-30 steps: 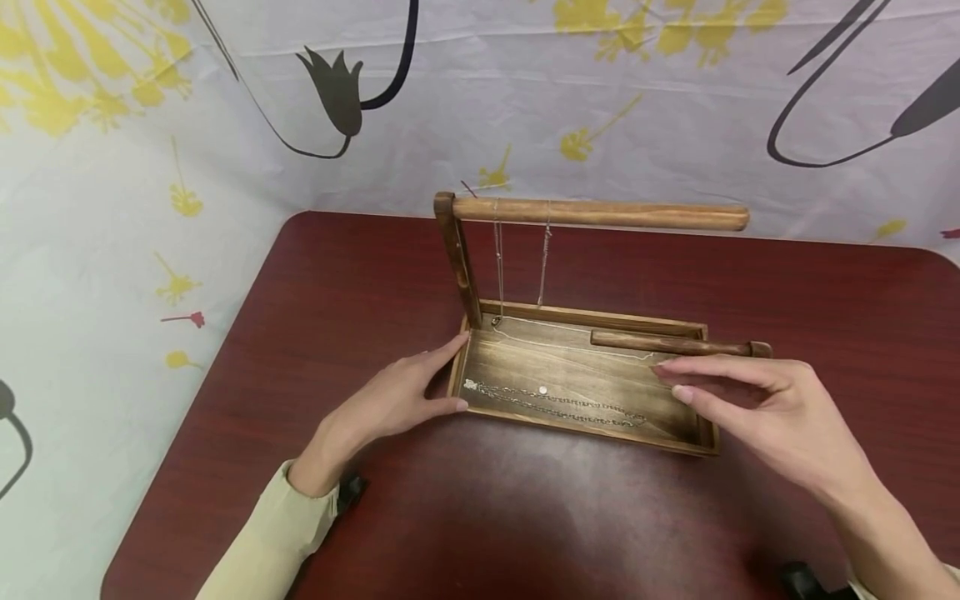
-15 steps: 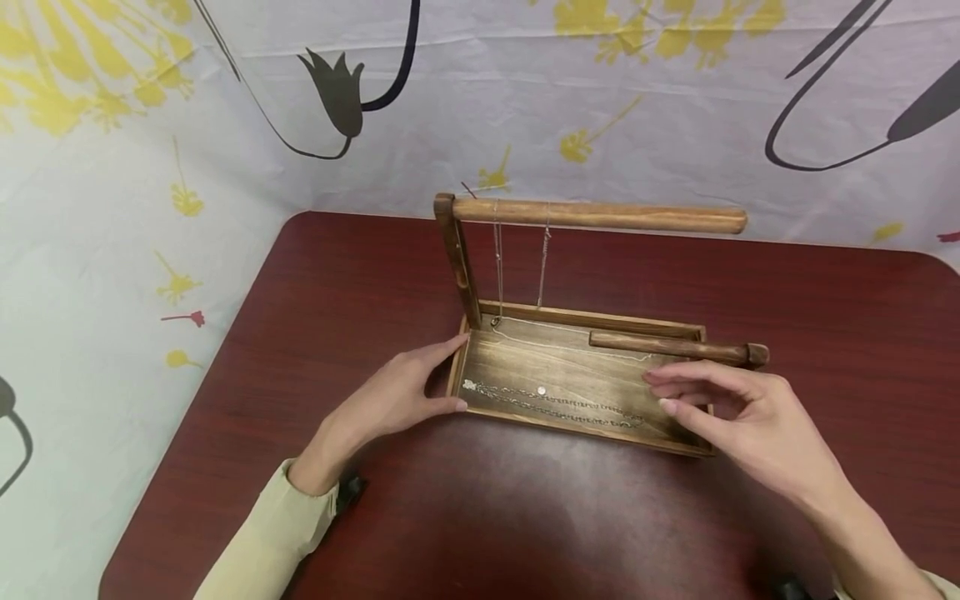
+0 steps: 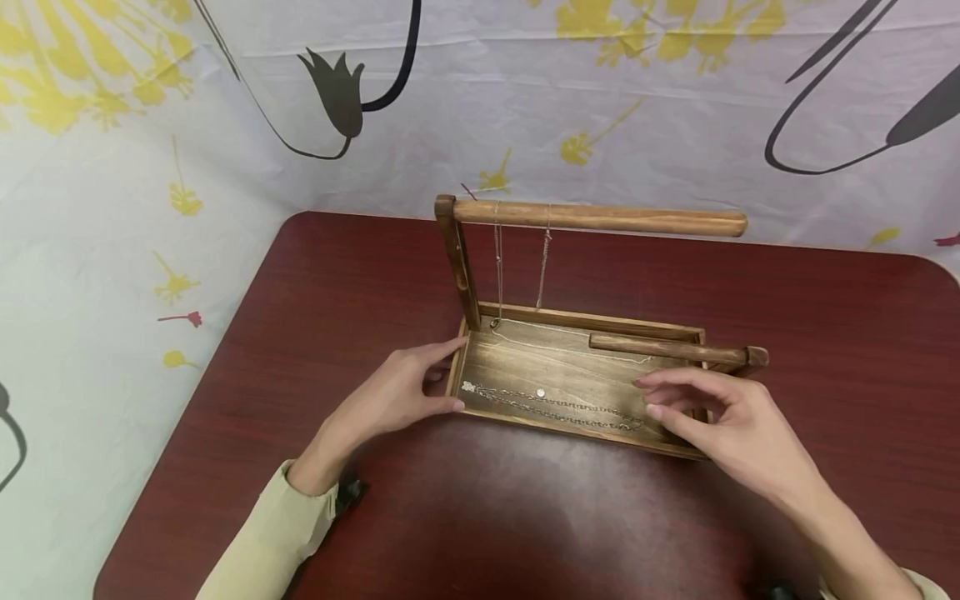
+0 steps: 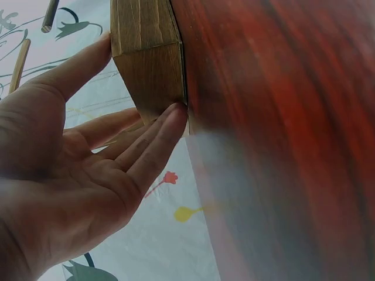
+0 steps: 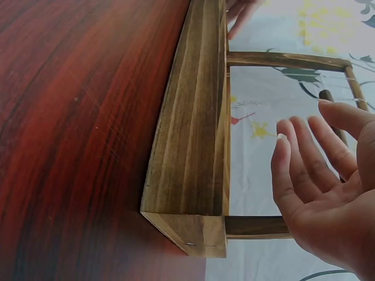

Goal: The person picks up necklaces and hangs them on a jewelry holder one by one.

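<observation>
Wooden tray [image 3: 525, 365] bears a chain necklace [image 3: 555, 412] along its near side; left hand [image 3: 397, 387], fingers extended, touches the left end; right hand [image 3: 738, 425], loosely parted, seemingly empty, hovers at right; likely reaching in, it next needs a gentle pinch.

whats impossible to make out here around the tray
Head view: right end of the tray, partly hidden by the right hand.
Head view: right sleeve, mostly cut off by the bottom edge.
Head view: white round piece, too small to identify.
Both wrist views: the tray's inside, hidden by its walls.
</observation>
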`<state>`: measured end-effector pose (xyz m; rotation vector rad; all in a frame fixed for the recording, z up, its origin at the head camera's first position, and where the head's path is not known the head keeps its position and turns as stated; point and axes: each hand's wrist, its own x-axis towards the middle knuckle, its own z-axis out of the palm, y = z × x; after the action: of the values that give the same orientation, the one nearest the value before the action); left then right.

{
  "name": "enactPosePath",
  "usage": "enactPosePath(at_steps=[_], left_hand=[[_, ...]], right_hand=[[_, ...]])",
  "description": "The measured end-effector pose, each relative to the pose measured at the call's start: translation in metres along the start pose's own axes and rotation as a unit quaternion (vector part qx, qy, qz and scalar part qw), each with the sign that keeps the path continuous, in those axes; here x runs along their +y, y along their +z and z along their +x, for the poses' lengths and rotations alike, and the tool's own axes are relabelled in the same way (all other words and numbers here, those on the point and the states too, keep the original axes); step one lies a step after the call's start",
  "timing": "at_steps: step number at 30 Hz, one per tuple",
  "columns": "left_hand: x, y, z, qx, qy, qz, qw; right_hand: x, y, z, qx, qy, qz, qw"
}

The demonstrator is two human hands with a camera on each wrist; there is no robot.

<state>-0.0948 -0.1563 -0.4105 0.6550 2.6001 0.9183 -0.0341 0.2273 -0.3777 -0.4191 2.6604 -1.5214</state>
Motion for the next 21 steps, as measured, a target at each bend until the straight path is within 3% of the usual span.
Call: enactPosePath(at_steps=[21], left_hand=[[-0.002, -0.001, 0.000, -0.007, -0.008, -0.040, 0.9991]], right_hand=[[0.013, 0.010, 0.003, 0.013, -0.014, -0.027, 0.9995]])
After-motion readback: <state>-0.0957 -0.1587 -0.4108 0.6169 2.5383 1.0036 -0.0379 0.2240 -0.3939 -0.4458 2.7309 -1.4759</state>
